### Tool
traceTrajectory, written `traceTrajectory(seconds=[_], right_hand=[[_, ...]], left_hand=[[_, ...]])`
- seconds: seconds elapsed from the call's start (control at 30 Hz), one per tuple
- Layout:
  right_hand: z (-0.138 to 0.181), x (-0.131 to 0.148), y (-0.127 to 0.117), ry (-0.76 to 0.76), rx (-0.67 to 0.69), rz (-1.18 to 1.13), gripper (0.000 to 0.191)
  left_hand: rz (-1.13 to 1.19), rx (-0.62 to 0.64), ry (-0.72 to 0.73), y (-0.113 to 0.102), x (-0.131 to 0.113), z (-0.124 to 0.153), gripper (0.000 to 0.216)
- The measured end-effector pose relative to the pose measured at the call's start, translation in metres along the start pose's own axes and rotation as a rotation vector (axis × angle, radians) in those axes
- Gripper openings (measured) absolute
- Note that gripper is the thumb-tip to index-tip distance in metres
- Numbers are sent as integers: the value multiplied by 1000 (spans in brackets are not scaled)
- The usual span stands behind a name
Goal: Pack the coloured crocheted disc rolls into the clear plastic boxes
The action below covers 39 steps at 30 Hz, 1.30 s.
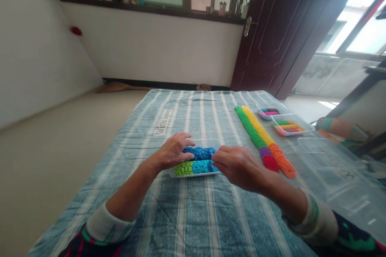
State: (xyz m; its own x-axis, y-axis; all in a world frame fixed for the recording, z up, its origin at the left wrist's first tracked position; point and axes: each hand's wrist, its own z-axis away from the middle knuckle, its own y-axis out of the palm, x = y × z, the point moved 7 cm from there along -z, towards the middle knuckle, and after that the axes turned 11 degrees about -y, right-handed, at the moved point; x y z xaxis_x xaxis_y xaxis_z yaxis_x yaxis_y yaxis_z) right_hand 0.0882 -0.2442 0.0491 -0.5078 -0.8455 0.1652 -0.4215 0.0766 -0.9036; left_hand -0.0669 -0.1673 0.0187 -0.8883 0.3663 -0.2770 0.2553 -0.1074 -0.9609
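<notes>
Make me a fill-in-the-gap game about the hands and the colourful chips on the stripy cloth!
1. Both hands, the left hand and the right hand, rest on a clear ____ holding blue and green chips.
2. The long rows of chips lie to the ____ of that tray.
3. The cloth under everything has a ____ pattern.

Missing words: tray; right; striped

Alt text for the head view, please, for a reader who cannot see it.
Both hands, left hand and right hand, rest on a clear tray of blue and green discs on a striped cloth. Long rows of coloured discs and two small trays lie to the right.
</notes>
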Motion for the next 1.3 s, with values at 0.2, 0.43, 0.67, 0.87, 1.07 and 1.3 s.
traceTrajectory(seconds=[0.2, 0.43, 0.67, 0.87, 1.07, 1.3], right_hand=[[-47, -6, -28, -61, 175, 40, 15], [-36, -8, -41, -96, 369, 93, 12], [9, -8, -79, -24, 547, 207, 8], [110, 37, -95, 48, 384, 233, 16], [251, 31, -44, 183, 124, 253, 56], [296, -5, 7, 370, 52, 224, 65]], left_hand=[[-26, 98, -47, 5, 2, 1, 42], [-67, 79, -84, 13, 9, -12, 47], [-29, 25, -68, 16, 17, -20, 54], [42, 31, -107, 7, 25, 0, 56], [70, -2, -163, 9, 26, 10, 50], [94, -25, -204, 11, 25, 12, 45]])
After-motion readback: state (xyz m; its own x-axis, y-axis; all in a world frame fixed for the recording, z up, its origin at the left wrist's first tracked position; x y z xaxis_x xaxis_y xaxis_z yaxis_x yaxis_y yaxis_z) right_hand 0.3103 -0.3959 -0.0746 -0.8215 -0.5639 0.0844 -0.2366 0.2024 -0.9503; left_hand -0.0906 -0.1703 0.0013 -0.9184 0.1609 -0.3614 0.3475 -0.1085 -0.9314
